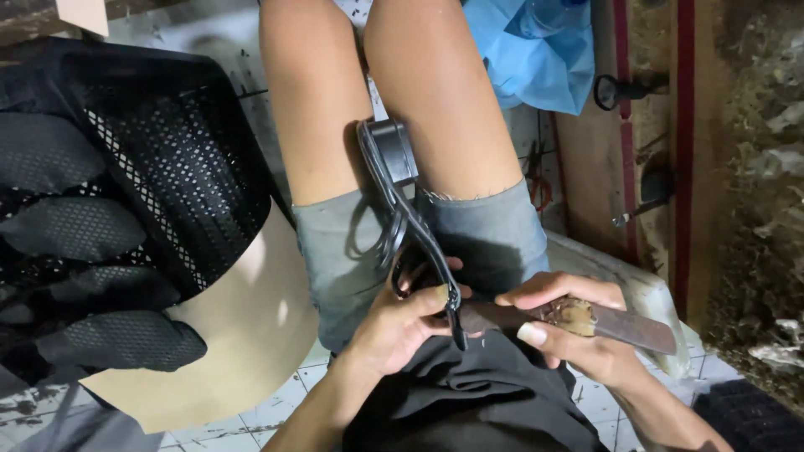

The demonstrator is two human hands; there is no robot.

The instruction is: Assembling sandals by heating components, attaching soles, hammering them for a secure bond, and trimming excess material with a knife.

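Nearest the camera, the left hand (pixel 394 322) pinches the end of a black cable (pixel 419 243) between thumb and fingers, closed tight on it, likely to steady the tip against the blade. The right hand (pixel 569 322) is clenched around the worn handle of a knife (pixel 603 322), thumb on top. The dark blade runs left toward the cable end and meets it just beside the left thumb; the handle's butt sticks out right, past the fingers. Both hands rest over the lap, above dark shorts (pixel 469 402), which gives them a brace.

Farther out, the cable loops up across the grey shorts leg (pixel 343 251) and ends at a black adapter block (pixel 392 151) wedged between the bare knees, apparently parked there so it won't drop.

Left side is crowded: a black mesh basket (pixel 151 192) holding dark mesh pieces sits close to the left thigh, over a tan round board (pixel 243 335). Little room that way. Right has a pale slab edge (pixel 645 289) just behind the knife, then wood planks (pixel 653 125) with tools. A blue plastic bag (pixel 536 50) lies farthest off. Open room is mostly straight up from the lap.
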